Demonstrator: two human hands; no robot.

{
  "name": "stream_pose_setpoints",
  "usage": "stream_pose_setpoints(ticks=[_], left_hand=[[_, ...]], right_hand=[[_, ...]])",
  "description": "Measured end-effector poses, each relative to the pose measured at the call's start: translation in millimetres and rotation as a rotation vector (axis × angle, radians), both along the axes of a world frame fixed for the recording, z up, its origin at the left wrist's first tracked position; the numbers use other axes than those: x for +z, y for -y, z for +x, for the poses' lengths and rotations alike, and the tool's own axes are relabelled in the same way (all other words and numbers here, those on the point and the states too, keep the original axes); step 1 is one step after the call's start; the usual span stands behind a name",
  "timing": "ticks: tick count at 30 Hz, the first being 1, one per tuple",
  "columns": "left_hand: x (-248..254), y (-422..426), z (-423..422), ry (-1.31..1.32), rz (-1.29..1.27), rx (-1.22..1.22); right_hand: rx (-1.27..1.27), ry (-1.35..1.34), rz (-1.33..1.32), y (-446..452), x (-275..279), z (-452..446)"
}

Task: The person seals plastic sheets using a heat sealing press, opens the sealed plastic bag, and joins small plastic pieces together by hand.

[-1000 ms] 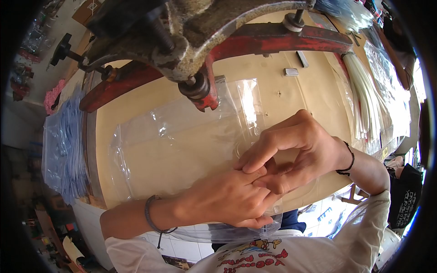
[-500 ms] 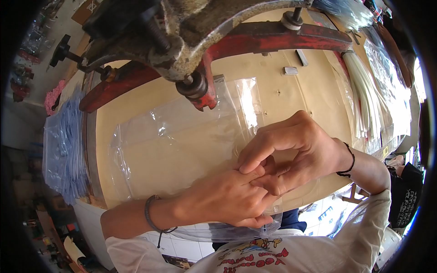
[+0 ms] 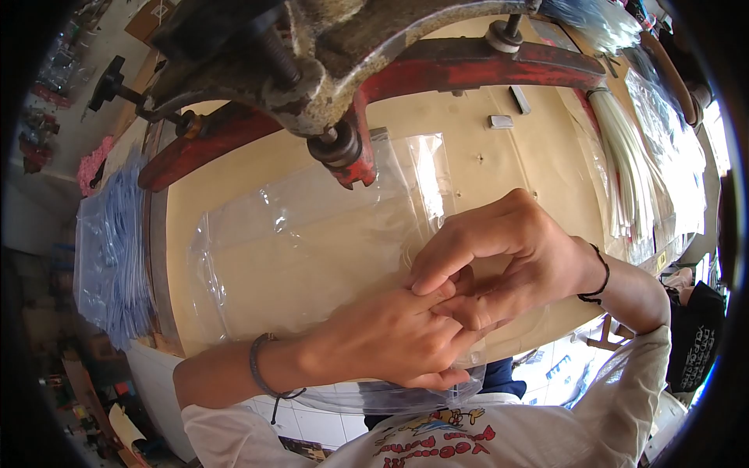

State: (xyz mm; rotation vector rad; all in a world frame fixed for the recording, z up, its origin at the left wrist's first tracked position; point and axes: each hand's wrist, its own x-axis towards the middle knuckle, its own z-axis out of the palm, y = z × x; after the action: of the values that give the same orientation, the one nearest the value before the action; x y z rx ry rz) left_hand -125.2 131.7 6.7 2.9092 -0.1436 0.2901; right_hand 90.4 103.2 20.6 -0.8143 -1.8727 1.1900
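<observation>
A clear plastic sheet (image 3: 312,242) lies across the tan work board, and its lower part hangs past the front edge beneath my hands. My left hand (image 3: 406,331) reaches in from the left over the sheet, its fingers bent around the plastic near the board's front edge. From the right comes my right hand (image 3: 507,257), closed in a pinch, with its fingertips meeting the left fingers. Whatever lies between those fingertips is hidden. Just beyond the hands, a red metal press frame (image 3: 484,69) with a notched tip points down over the sheet's far edge.
Blue-tinted plastic pieces (image 3: 117,257) are stacked at the board's left. A bundle of pale strips (image 3: 624,164) lies at the right. Two small metal blocks, including one silvery block (image 3: 500,122), sit at the back. A black knob (image 3: 107,83) sticks out at the upper left.
Both hands keep the same pose, pressed together over the plastic. The whole view has shifted very slightly; nothing is picked up or let go.
</observation>
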Motion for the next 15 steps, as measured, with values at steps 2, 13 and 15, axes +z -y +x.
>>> stream_pose_setpoints(ticks=[2,13,15], left_hand=[[1.7,0.2,0.0,-0.002,0.018,0.002],[1.7,0.6,0.1,-0.006,0.012,0.004],[3.6,0.4,0.0,-0.007,0.047,0.005]], right_hand=[[0.007,-0.005,-0.003,-0.3,-0.4,-0.1],[0.011,-0.008,0.014,-0.4,-1.7,-0.2],[0.005,0.003,-0.014,0.5,-0.4,-0.1]])
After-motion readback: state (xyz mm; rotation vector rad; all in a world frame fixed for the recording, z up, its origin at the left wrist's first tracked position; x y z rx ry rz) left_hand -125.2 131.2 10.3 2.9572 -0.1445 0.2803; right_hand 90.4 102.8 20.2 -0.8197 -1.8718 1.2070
